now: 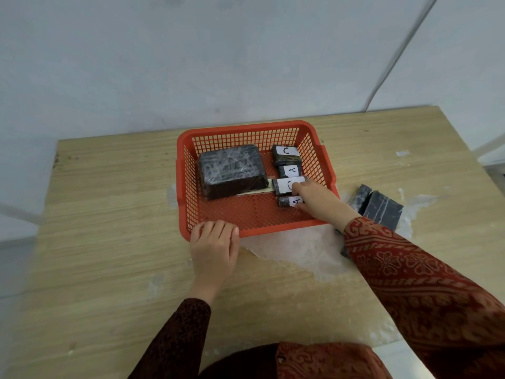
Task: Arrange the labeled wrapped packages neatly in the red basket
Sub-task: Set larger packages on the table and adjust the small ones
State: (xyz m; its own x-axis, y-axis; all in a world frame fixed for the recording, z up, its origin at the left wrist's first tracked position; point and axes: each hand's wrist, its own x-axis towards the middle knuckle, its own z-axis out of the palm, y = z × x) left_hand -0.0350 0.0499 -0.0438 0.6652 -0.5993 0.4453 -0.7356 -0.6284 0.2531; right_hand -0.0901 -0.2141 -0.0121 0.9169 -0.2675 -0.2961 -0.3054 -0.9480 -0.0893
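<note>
The red basket (207,135) sits on the wooden table. A large dark wrapped package (231,170) lies in its left half. Along its right wall runs a column of small dark packages with white labels: one marked C (285,154), one marked A (290,170), a third (285,186) whose letter is partly covered, and a nearest one marked A (289,201). My right hand (317,202) reaches into the basket, fingers on the two nearest packages. My left hand (214,243) rests on the basket's near rim, fingers curled over it.
Two more dark wrapped packages (378,205) lie on the table right of the basket, behind my right sleeve. A whitish worn patch (295,253) marks the tabletop in front of the basket. The table backs onto a pale wall; a cable (393,64) hangs at right.
</note>
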